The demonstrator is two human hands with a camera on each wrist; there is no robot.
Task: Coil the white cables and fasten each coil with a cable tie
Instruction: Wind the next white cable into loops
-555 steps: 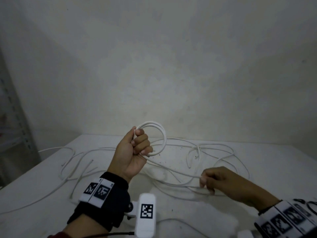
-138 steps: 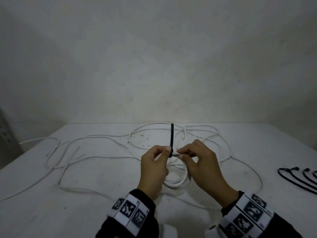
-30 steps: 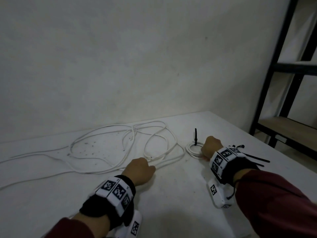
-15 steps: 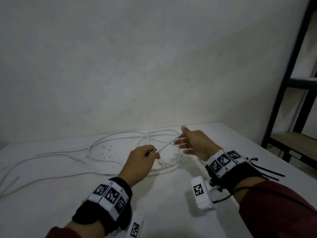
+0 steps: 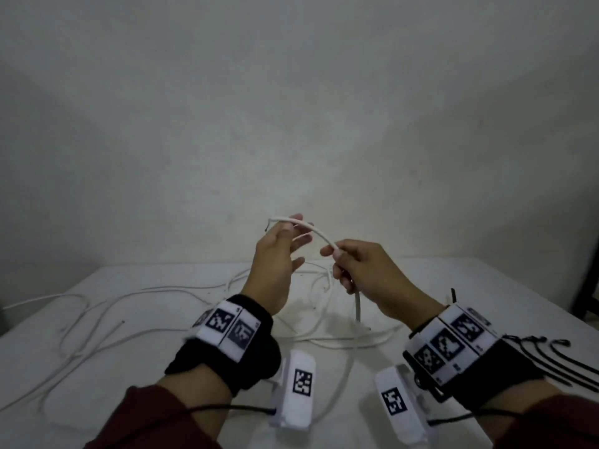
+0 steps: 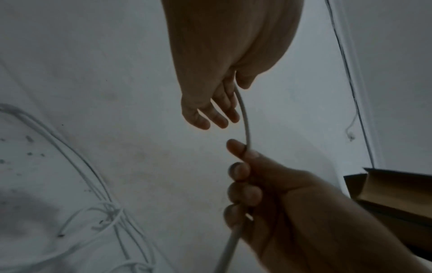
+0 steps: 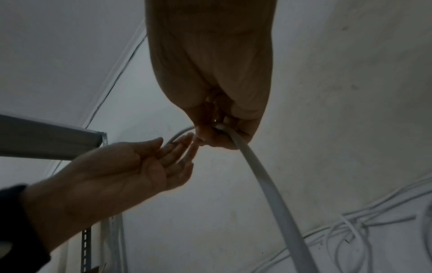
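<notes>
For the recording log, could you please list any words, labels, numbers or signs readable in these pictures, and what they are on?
No readable words or numbers.
Wrist bands and: black-and-white square code markers, no text.
Wrist cameras and: one code marker each, no text.
Cable, cable ties, table: unmarked.

Bare workroom or storeroom, not home. Plain white table point(image 5: 486, 286) against unpainted, stained wall point(image 5: 291, 108). Slotted metal shelf upright point(image 7: 87, 247) and grey shelf point(image 7: 46, 146) on one side, dark rack with board point(image 6: 397, 186) on other. Loose white cables point(image 5: 97, 322) strewn on table, black ties point(image 5: 551, 361) near edge. Dim light, no furnishings.
</notes>
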